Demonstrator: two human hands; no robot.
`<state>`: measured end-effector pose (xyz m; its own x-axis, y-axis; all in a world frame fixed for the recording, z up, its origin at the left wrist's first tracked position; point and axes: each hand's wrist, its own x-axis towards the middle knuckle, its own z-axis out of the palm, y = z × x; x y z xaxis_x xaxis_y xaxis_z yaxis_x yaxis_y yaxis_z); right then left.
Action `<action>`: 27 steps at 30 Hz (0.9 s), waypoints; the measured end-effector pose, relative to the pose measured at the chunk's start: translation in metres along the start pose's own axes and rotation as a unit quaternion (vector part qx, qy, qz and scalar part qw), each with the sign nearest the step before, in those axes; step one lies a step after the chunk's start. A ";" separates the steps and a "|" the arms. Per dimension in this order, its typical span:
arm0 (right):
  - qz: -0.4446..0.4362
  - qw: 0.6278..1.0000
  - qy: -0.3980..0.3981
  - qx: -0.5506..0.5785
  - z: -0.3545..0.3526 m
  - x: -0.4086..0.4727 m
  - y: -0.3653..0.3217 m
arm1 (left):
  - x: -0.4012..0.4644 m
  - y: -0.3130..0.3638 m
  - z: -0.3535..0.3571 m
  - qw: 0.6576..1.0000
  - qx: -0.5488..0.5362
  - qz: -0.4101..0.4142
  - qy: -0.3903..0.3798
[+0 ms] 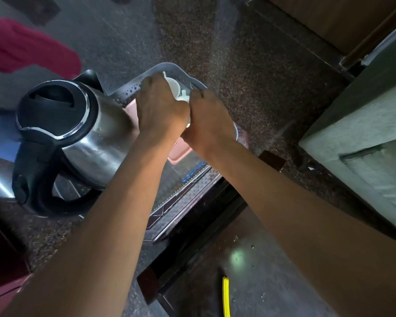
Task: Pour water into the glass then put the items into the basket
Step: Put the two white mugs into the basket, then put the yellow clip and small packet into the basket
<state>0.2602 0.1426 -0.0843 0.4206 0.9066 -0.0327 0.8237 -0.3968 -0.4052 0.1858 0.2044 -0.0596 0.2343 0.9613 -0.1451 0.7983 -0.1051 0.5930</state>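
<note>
A grey plastic basket (169, 67) sits on the dark speckled counter. Inside it are white cups (175, 86) and a pink plastic tray (180, 152). Both my hands reach down into the basket, side by side and touching. My left hand (160, 106) is curled over a white cup. My right hand (209, 121) is closed just beside it, with a bit of white showing between the two hands. What the fingers grip is mostly hidden. A clear rounded item (239, 135) shows just right of my right wrist, and I cannot tell if it is the glass.
A steel kettle (96, 145) with a black lid and handle stands close on the basket's left, almost touching my left forearm. Red cloth (21, 49) lies at the far left. A grey-green block (364, 145) rises on the right. The counter edge and floor with a yellow strip (226, 296) lie below.
</note>
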 end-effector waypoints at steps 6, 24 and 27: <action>-0.002 0.998 0.054 0.027 -0.035 -0.054 0.008 | -0.074 0.009 -0.004 0.987 -0.100 0.106 0.064; 0.193 0.970 0.057 0.135 -0.043 -0.408 0.127 | -0.375 -0.102 0.086 0.971 0.010 0.140 -0.194; 0.228 0.965 -0.015 0.131 -0.019 -0.452 0.145 | -0.384 -0.123 0.105 0.971 0.095 0.121 -0.185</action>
<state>0.1972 -0.3277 -0.1107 0.7019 0.6515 -0.2878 0.4290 -0.7093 -0.5594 0.0555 -0.1788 -0.1601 0.5836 0.7484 -0.3152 0.7741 -0.3954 0.4943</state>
